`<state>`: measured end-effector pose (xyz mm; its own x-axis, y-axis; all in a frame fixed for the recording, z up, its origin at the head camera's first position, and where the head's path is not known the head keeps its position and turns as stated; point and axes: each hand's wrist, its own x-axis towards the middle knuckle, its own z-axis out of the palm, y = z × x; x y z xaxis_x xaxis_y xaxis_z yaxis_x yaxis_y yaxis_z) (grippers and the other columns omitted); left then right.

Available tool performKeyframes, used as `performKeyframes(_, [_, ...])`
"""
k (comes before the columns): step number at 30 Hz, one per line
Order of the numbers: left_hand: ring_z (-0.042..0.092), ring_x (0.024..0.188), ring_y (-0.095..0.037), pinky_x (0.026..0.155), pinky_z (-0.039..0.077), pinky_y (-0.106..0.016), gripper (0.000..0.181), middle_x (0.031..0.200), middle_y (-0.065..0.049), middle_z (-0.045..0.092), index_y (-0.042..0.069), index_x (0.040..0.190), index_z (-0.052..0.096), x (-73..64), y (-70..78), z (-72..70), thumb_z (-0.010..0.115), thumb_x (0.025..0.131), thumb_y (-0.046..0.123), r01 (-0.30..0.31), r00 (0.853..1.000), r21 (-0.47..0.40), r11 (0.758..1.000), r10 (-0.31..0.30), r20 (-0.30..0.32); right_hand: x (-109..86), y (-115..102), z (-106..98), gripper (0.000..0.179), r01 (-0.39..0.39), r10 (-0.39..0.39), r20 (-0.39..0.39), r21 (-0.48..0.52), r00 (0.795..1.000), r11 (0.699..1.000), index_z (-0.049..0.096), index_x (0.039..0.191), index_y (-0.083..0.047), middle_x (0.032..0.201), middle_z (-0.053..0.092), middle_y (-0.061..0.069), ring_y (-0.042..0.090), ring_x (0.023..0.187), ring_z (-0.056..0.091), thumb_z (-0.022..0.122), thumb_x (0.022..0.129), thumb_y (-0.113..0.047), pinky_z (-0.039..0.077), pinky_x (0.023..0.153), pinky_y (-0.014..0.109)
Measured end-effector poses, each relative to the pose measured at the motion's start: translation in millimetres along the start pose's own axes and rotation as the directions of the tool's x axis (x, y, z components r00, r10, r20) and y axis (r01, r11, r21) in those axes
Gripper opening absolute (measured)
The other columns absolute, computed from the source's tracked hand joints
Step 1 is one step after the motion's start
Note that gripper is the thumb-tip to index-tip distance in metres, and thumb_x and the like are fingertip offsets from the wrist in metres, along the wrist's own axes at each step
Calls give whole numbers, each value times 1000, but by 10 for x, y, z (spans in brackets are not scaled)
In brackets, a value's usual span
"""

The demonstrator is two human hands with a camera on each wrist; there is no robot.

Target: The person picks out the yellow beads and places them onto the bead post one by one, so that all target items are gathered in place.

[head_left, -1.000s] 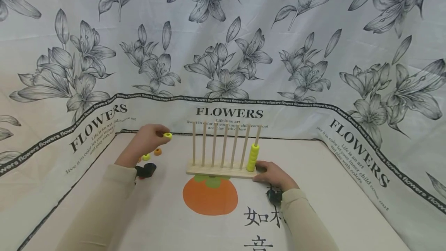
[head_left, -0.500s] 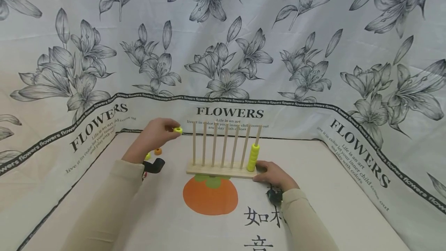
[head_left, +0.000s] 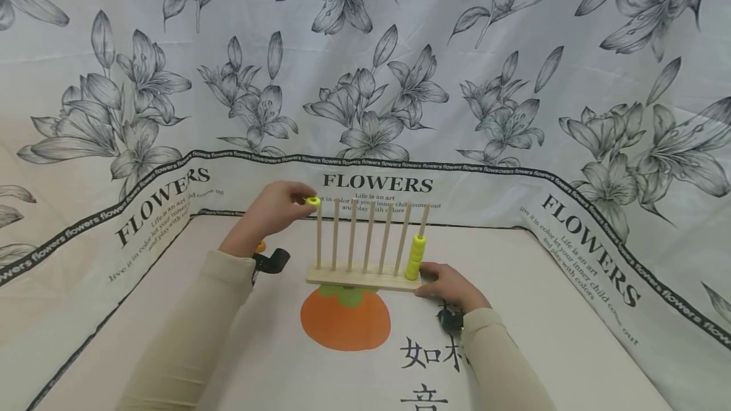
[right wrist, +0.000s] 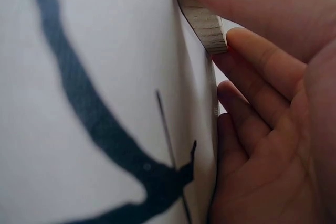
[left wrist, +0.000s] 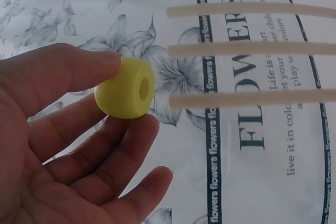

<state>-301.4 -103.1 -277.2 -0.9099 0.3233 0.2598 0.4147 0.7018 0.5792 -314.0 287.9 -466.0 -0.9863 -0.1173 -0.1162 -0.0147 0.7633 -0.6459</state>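
Observation:
My left hand (head_left: 274, 211) pinches a yellow bead (head_left: 313, 202) between thumb and fingers, at the top of the leftmost peg of a wooden peg rack (head_left: 360, 281). In the left wrist view the hole of the bead (left wrist: 125, 88) faces the pegs, a little apart from the nearest peg tip (left wrist: 176, 102). Several yellow beads (head_left: 415, 259) are stacked on the rightmost peg; the other pegs are bare. My right hand (head_left: 454, 287) holds the rack's right end, the thumb along the front of the base (right wrist: 210, 30) and fingers at its end.
An orange bead (head_left: 260, 247) shows partly behind the left wrist, which hides the table there. The white tabletop cloth bears a printed orange persimmon (head_left: 345, 319) and black characters. A flowered curtain (head_left: 371, 113) stands close behind the rack and along both sides.
My left hand has carried the yellow bead right and upward, from left of the rack to the leftmost peg's top. The right hand and the rack have stayed still.

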Motion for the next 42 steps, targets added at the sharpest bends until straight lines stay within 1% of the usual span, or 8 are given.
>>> performKeyframes(5, [62, 106, -24, 84, 55, -40, 37, 117, -9, 67, 8, 124, 65, 79, 94, 69, 66, 92, 27, -29, 1000, -20, 999, 29, 5, -6, 7, 0, 81, 1, -1, 4, 3, 1000, 1000, 51, 142, -17, 149, 46, 11, 38, 141, 35, 82, 71, -42, 26, 114, 62])
performKeyframes(20, [62, 105, -21, 81, 55, -36, 38, 116, -6, 67, 11, 127, 63, 266, 360, 254, 66, 92, 26, -53, 998, -68, 996, 55, 22, -17, 15, 5, 79, 11, -11, 9, 6, 1000, 1000, 51, 141, -17, 149, 46, 11, 38, 141, 35, 82, 72, -39, 26, 113, 62])
performKeyframes(28, [64, 99, -19, 66, 55, -28, 35, 114, -5, 68, 12, 124, 65, 354, 513, 359, 66, 92, 25, -98, 995, -93, 991, 100, 14, 10, 24, 11, 80, 10, -11, 13, 37, 1000, 999, 53, 140, -18, 148, 47, 11, 38, 141, 35, 83, 69, -37, 26, 113, 63])
performKeyframes(30, [64, 99, -19, 67, 55, -28, 36, 115, -5, 68, 12, 124, 65, 372, 555, 384, 66, 92, 25, -103, 994, -102, 989, 105, 10, 23, 29, 13, 80, 5, -6, 15, 50, 1000, 999, 53, 140, -19, 148, 47, 10, 38, 141, 35, 84, 68, -38, 26, 114, 63])
performKeyframes(35, [63, 104, -18, 79, 55, -31, 36, 118, -5, 68, 10, 124, 66, 440, 637, 462, 67, 91, 24, -124, 992, -116, 986, 125, 4, 36, 33, 9, 82, 14, -14, 14, 47, 1000, 999, 53, 140, -19, 148, 47, 9, 38, 141, 35, 84, 68, -41, 26, 113, 63])
performKeyframes(37, [63, 105, -18, 79, 55, -31, 37, 118, -5, 67, 9, 125, 65, 464, 665, 493, 67, 91, 23, -120, 992, -139, 983, 123, 14, 38, 34, 7, 82, 20, -20, 12, 45, 1000, 999, 53, 140, -19, 148, 47, 9, 38, 141, 35, 84, 68, -41, 26, 113, 63])
performKeyframes(39, [62, 103, -18, 74, 55, -32, 37, 118, -6, 66, 9, 126, 64, 478, 696, 524, 67, 92, 22, -102, 993, -166, 981, 109, 33, 35, 28, 3, 82, 27, -28, 11, 41, 1000, 999, 53, 140, -19, 148, 47, 9, 38, 141, 35, 84, 68, -42, 26, 113, 63])
performKeyframes(42, [62, 102, -17, 73, 55, -29, 38, 117, -5, 66, 8, 127, 63, 505, 742, 569, 66, 92, 22, -109, 992, -173, 979, 118, 42, 34, 25, 5, 82, 26, -27, 10, 39, 1000, 999, 53, 140, -19, 148, 47, 9, 38, 141, 35, 84, 68, -43, 26, 113, 63])
